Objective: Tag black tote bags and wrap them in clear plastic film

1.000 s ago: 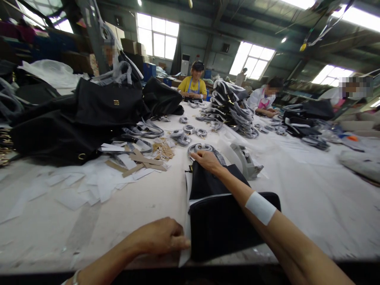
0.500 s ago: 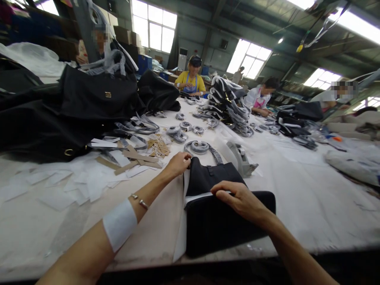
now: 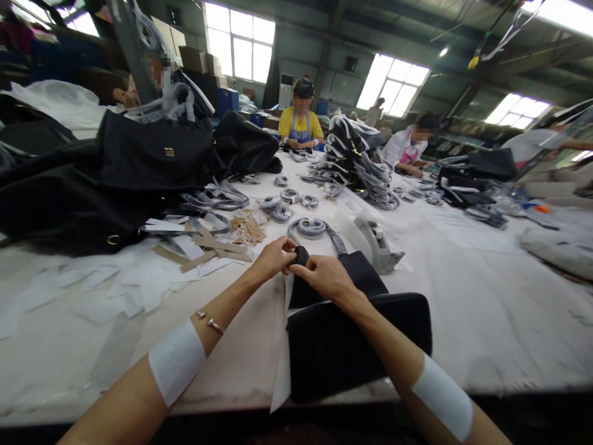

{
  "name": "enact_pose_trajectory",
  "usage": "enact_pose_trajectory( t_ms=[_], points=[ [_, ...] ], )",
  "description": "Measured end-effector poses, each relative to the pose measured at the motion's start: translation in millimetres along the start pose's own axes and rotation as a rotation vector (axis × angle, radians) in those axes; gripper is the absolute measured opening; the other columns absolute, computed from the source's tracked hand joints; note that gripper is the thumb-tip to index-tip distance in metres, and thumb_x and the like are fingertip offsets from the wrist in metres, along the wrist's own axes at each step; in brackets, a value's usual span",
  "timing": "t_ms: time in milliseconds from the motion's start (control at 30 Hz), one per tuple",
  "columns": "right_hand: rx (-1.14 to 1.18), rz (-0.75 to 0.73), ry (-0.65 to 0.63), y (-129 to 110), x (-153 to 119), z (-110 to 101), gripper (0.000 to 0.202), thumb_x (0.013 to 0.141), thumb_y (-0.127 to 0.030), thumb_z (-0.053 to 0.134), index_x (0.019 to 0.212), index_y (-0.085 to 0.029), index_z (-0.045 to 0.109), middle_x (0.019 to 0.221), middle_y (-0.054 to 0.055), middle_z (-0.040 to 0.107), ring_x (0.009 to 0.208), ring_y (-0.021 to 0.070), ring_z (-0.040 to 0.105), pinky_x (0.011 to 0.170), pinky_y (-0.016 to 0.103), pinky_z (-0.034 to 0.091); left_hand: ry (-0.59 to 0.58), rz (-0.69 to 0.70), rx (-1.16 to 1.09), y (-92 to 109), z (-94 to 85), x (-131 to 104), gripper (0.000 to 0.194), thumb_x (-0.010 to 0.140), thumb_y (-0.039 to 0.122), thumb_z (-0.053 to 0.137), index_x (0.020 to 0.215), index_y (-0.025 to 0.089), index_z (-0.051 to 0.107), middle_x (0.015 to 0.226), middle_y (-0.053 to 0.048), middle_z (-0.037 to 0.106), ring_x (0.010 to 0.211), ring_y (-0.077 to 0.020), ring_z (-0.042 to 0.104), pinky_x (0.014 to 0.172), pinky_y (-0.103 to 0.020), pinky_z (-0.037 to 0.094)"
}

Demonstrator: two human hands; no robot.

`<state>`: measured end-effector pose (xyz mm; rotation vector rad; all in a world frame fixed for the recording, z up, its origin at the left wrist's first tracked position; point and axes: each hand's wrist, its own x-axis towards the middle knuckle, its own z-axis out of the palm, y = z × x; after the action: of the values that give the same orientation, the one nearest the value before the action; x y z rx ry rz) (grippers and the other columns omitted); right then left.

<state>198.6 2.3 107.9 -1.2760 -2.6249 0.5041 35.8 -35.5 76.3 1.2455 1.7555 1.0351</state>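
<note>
A black bag (image 3: 356, 346) lies near the table's front edge, with white sheet material along its left side. My left hand (image 3: 277, 256) pinches the bag's upper left corner. Right beside it, my right hand (image 3: 324, 272) has its fingers closed on the same corner, its forearm crossing over the bag. The fingertips of both hands nearly meet there, and what lies between them is partly hidden. Just beyond the bag are a coiled wrapped strap (image 3: 311, 228) and a grey tape dispenser (image 3: 376, 244).
Black bags (image 3: 152, 151) are heaped at the left, above scattered white sheets (image 3: 125, 278) and brown card strips (image 3: 215, 244). Wrapped coils (image 3: 280, 210) lie mid-table. A stack of black pieces (image 3: 354, 154) stands farther back. Several people work around, one in a yellow shirt (image 3: 287, 123).
My right hand has moved left and away from me, from above the bag's middle to its upper left corner, and closed there. My left hand has stayed at that corner.
</note>
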Motion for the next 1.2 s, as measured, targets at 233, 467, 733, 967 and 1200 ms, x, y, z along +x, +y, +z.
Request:
enact_pose_trajectory(
  t_ms=[233, 467, 733, 967, 1200],
  points=[
    [-0.095, 0.038, -0.127, -16, 25, 14, 0.036, 0.079, -0.048, 0.058, 0.070, -0.015, 0.067, 0.083, 0.019, 0.070, 0.086, 0.0296, 0.065, 0.070, 0.033, 0.043, -0.099, -0.159, 0.069, -27, -4.9, -32, 0.024, 0.078, 0.036, 0.057, 0.064, 0.016, 0.055, 0.052, 0.001, 0.058, 0.040, -0.0110, 0.051, 0.040, -0.020, 0.035],
    [0.254, 0.020, -0.324, 14, 28, 15, 0.021, 0.083, -0.029, 0.045, 0.067, -0.019, 0.054, 0.056, 0.001, 0.060, 0.048, 0.0133, 0.058, 0.049, 0.022, 0.041, 0.001, -0.173, -0.016, -28, 26.4, -28, 0.018, 0.075, 0.024, 0.050, 0.059, 0.019, 0.049, 0.040, 0.005, 0.047, 0.039, -0.0107, 0.050, 0.041, -0.019, 0.035],
    [0.506, 0.048, -0.399, 23, 29, 13, 0.020, 0.083, -0.031, 0.049, 0.067, -0.019, 0.049, 0.052, -0.004, 0.056, 0.039, 0.0079, 0.050, 0.038, 0.018, 0.038, 0.172, -0.191, -0.113, -36, 49.9, -22, 0.016, 0.080, 0.027, 0.042, 0.066, 0.020, 0.044, 0.052, 0.005, 0.051, 0.041, -0.0105, 0.052, 0.042, -0.020, 0.037],
    [0.573, 0.093, -0.403, 28, 38, 20, 0.019, 0.081, -0.027, 0.053, 0.064, -0.018, 0.050, 0.049, -0.004, 0.057, 0.036, 0.0072, 0.049, 0.036, 0.017, 0.035, 0.278, 0.017, 0.117, -43, 44.7, -8, 0.019, 0.080, 0.027, 0.047, 0.063, 0.021, 0.042, 0.056, 0.004, 0.044, 0.057, -0.0140, 0.049, 0.056, -0.025, 0.038],
    [0.646, 0.109, -0.481, 33, 40, 27, 0.018, 0.083, -0.026, 0.049, 0.067, -0.018, 0.052, 0.047, -0.004, 0.057, 0.035, 0.0071, 0.047, 0.036, 0.017, 0.036, 0.205, 0.391, 0.323, -48, 35.2, -8, 0.007, 0.084, 0.019, 0.048, 0.088, 0.020, 0.054, 0.101, -0.005, 0.058, 0.101, -0.0199, 0.051, 0.093, -0.033, 0.041]
  ],
)
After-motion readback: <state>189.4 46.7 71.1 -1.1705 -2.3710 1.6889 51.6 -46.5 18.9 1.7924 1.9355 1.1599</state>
